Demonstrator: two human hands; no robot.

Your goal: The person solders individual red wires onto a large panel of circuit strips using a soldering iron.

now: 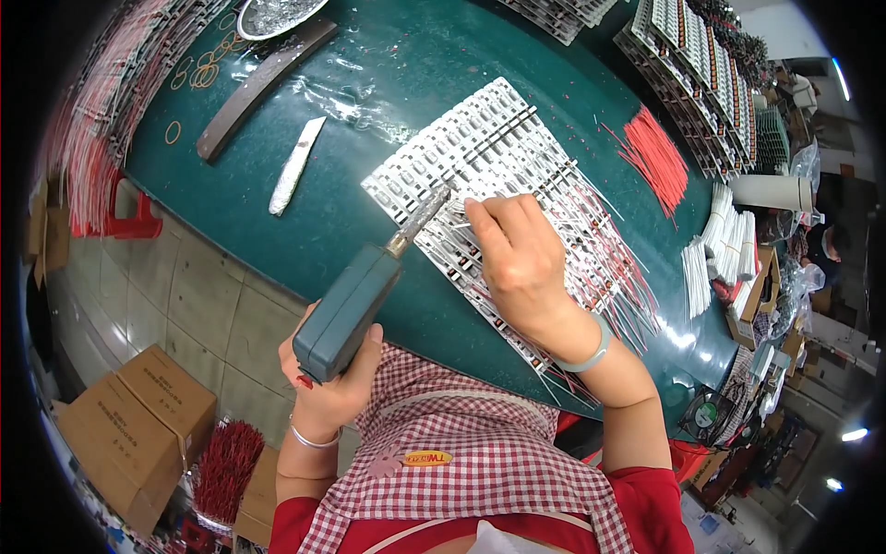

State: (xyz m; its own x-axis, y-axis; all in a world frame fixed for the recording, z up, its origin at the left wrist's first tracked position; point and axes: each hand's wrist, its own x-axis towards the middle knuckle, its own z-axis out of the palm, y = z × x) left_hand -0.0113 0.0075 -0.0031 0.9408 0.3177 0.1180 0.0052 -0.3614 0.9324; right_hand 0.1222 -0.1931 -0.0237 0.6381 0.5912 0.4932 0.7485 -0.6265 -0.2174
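Observation:
My left hand (334, 392) grips the teal handle of a soldering gun (355, 305), its metal tip (426, 210) touching a white rack of small components (480, 152) on the green table (305, 222). My right hand (519, 258) rests on the same rack and pinches a thin white wire (459, 224) close to the tip. Red and white wires (614, 268) stick out from the rack's right side under and beyond my right hand.
A bundle of red wires (657, 157) and a stack of white wires (729, 240) lie at the right. More component racks (688, 46) stand at the back. A dark bar (263, 88), a metal strip (295, 166) and rubber bands (198, 69) lie left. Cardboard boxes (138, 425) sit on the floor.

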